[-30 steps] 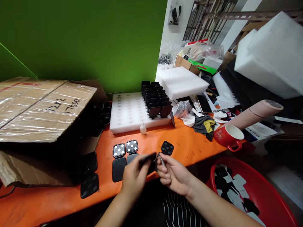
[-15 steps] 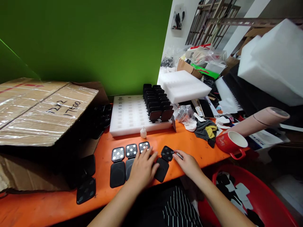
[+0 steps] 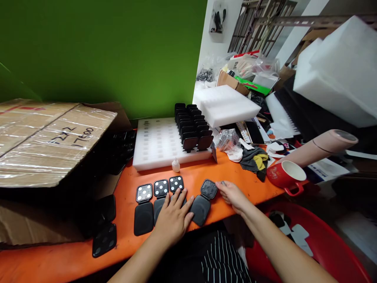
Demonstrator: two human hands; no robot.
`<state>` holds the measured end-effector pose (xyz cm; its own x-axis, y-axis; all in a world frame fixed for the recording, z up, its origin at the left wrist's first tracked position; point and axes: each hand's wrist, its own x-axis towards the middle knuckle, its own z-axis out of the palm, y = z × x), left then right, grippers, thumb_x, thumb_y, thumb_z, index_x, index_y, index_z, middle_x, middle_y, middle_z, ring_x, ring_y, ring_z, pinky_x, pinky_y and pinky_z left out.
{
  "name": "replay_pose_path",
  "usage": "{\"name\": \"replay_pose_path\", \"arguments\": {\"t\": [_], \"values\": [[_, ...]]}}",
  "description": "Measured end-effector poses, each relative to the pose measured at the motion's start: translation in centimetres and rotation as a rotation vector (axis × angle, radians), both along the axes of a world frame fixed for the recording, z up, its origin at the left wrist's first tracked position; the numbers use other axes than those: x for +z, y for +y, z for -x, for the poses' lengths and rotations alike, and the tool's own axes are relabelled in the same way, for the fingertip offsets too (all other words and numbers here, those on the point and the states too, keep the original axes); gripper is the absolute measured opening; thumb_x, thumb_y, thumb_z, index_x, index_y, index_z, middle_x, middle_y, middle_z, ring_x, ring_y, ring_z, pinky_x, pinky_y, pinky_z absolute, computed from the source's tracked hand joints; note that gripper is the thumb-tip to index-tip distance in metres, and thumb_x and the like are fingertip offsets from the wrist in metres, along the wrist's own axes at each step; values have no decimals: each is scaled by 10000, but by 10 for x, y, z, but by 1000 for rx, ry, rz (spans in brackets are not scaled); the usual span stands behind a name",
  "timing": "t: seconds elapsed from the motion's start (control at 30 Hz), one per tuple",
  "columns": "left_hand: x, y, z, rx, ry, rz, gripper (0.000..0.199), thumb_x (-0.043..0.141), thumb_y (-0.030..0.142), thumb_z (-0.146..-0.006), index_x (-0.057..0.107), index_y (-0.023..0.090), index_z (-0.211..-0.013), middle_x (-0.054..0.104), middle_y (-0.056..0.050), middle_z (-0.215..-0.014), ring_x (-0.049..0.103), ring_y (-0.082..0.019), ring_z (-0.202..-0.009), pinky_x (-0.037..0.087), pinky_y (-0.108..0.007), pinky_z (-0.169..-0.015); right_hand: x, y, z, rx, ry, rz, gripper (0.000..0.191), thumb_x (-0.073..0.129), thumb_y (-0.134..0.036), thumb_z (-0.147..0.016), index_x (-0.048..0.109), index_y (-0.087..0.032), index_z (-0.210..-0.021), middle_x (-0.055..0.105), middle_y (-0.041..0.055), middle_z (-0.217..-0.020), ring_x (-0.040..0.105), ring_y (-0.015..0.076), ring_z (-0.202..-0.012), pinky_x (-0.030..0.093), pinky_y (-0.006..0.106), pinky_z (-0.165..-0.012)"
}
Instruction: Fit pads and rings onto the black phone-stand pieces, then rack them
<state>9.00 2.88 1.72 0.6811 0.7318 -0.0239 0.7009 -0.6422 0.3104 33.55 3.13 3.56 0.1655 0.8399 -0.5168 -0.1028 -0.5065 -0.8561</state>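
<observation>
My left hand (image 3: 172,222) lies with fingers spread over the lower panels of the black hinged pieces, its thumb and forefinger close to the rightmost one. Three of these pieces stand in a row, each upper panel (image 3: 144,193) marked with white dots. The rightmost hinged piece (image 3: 200,210) sits at a slant, and the dots on its upper panel (image 3: 209,189) look dark. At that panel's right corner my right hand (image 3: 235,198) is closed in a pinch. A small grey, metal-looking piece (image 3: 223,183) shows at its fingertips, mostly hidden.
Behind the row are a small white bottle (image 3: 176,165) and a white foam block (image 3: 159,143) holding upright black pieces (image 3: 190,144). A cardboard box (image 3: 50,141) stands left. To the right are a red mug (image 3: 281,177), a pink flask (image 3: 330,145) and a red tub (image 3: 318,232).
My left fingers have drawn back from the third dotted panel, which shows fully now. My right hand has shifted up slightly at the slanted piece's corner. The view has moved a little.
</observation>
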Motion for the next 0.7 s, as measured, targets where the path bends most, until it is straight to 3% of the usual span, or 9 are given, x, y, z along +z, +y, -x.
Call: {"name": "replay_pose_path", "arguments": {"t": [0.1,0.2,0.27,0.37,0.43,0.57,0.7], "values": [[3,-1,0,48,-86,88,442,450,316,-895,461,257,-1333,347,-113,-1465,261,-339,-1357,187,-622,-1065,15,3,-15,-83,-143,-137,521,669,-635,-608,348,-225,-618,244,-117,-461,174,40,-390,89,213,-376],[10,-7,-8,160,-358,300,442,470,365,-877,505,238,-1299,328,-101,-1477,215,-327,-1376,136,-602,-1089,31,2,-13,27,-203,-186,512,652,-641,-641,367,-217,-596,268,-98,-480,203,50,-413,117,226,-392],[16,-15,-17,220,-663,639,485,516,417,-843,511,227,-1289,414,-116,-1431,325,-321,-1334,225,-563,-1080,37,0,3,145,-175,-193,498,627,-643,-674,393,-208,-604,280,-91,-498,210,56,-429,141,225,-402],[24,-26,-27,337,-1105,1310,476,584,397,-794,527,209,-1227,622,-129,-1217,582,-299,-1111,422,-500,-962,36,-2,33,239,-129,-226,475,563,-650,-733,420,-204,-657,313,-81,-532,253,70,-457,211,219,-426],[29,-30,-27,476,-1300,1550,383,603,322,-774,558,207,-1137,668,-107,-1123,636,-273,-1017,475,-455,-900,34,-4,49,251,-183,-276,446,489,-636,-797,467,-199,-713,373,-59,-579,335,90,-504,285,224,-473],[37,-31,-16,588,-1471,1580,362,553,226,-727,568,219,-1089,664,-71,-1095,616,-262,-1043,505,-425,-858,43,-11,65,345,-405,-410,365,345,-489,-927,568,-202,-895,557,23,-804,515,149,-741,391,268,-666],[37,-30,-10,602,-1320,1376,636,493,163,-631,460,226,-1263,632,-56,-1171,577,-278,-1104,479,-447,-910,59,-22,80,577,-714,-434,258,412,-400,-926,613,-238,-939,627,31,-884,560,181,-817,374,285,-699]]}}
